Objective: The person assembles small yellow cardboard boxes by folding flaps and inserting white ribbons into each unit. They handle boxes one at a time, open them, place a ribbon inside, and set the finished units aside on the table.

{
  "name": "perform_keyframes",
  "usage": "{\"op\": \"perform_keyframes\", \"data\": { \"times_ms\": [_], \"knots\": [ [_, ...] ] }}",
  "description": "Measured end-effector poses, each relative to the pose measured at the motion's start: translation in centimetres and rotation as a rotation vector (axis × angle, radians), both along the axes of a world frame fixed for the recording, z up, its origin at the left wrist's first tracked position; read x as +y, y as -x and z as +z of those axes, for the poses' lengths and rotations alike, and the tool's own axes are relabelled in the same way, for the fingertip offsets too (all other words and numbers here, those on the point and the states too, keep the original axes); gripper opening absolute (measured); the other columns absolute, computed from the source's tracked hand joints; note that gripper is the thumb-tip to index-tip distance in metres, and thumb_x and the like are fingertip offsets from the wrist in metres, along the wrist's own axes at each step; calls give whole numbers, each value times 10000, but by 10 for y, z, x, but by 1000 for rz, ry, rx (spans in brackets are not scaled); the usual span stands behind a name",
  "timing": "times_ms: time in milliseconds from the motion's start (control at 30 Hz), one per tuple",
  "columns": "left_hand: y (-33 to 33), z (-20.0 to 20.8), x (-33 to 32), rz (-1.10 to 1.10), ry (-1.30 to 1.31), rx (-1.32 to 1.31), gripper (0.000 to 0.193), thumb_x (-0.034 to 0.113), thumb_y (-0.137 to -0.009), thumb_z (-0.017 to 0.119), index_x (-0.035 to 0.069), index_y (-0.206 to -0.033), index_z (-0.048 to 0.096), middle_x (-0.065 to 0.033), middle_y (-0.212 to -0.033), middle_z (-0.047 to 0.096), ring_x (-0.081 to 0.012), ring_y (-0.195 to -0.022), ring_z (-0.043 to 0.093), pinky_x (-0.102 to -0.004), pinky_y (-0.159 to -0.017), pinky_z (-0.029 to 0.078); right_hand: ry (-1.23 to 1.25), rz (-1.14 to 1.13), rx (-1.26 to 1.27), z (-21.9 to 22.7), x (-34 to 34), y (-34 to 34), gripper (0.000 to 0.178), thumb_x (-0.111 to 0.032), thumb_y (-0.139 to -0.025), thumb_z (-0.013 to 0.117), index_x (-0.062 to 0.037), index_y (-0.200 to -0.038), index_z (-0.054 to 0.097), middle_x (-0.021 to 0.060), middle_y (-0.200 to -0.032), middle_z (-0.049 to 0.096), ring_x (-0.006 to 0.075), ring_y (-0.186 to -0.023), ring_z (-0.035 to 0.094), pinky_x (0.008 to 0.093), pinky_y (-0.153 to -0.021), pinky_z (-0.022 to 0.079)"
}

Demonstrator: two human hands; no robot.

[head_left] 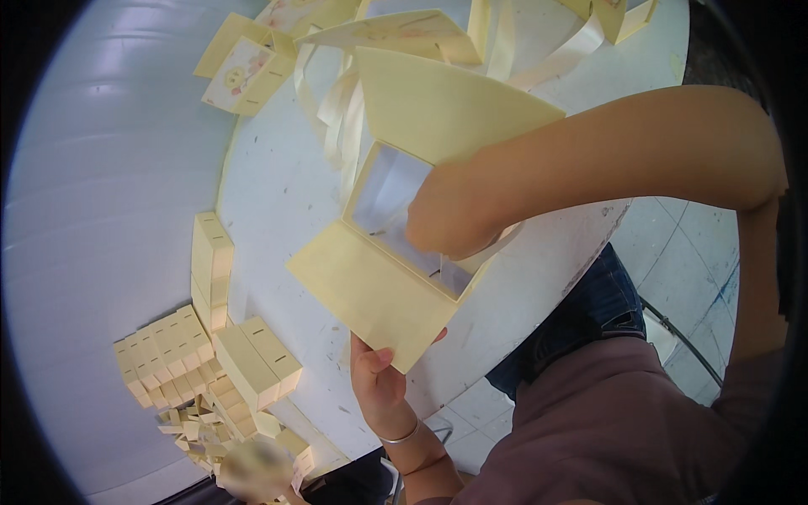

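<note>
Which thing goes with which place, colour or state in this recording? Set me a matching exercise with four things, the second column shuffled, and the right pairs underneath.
Things:
1. Left hand
2. Right hand
3. Jeans
4. Stacked boxes

Places, colours or states:
A. Partly inside the open box
B. At the lower left of the picture
C. Gripping the edge of a flap
D. Dark blue

Right pairs: 1-C, 2-A, 3-D, 4-B.

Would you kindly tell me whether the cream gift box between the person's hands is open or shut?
The cream gift box is open: both flaps spread outward, and its pale interior shows beside the right hand.
</note>
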State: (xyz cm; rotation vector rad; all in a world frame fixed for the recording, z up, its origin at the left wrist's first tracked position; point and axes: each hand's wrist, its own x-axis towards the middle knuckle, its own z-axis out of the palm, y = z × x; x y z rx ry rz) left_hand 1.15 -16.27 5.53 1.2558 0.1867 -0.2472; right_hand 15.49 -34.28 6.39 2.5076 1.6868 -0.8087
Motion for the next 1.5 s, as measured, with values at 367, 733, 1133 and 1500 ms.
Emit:
{"op": "perform_keyframes", "data": {
  "times_ms": [367, 733, 1133, 1500],
  "knots": [
    [1, 0, 4, 21, 2, -2, 634, 102, -690, 397, -98, -1264, 216, -261, -1215, 393, -449, -1081, 446, -632, -819, 422, 136, 1, 1, -13, 23, -5, 188, -48, -687, 490, 32, -787, 627, 174, -773, 613, 314, -681, 584, 402, -587, 448],
    [-4, -35, 8, 120, -676, -201, 388, 199, -789, 565, -8, -1110, 494, -116, -1068, 552, -282, -953, 546, -331, -793, 424, -21, 85, 244, -29, 37, -6, 222, -165, -773, 534, 1, -887, 626, 178, -866, 617, 334, -772, 578, 406, -654, 440],
    [19, -54, 61, 182, -1547, -529, 130, 119, -735, 618, -3, -779, 601, -159, -1041, 540, -302, -1008, 485, -393, -828, 387, -692, -215, -178, 22, -18, 17, 273, -143, -756, 606, -20, -996, 563, 158, -1020, 554, 316, -887, 546, 364, -741, 438],
    [95, -49, 102, 314, -1319, -167, 109, 47, -744, 518, -10, -681, 449, -125, -647, 445, -264, -619, 436, -353, -591, 358, -686, -150, -416, -49, -49, 90, 293, -317, -725, 641, -60, -764, 505, 96, -726, 465, 246, -701, 481, 320, -659, 389]
  ]
}}
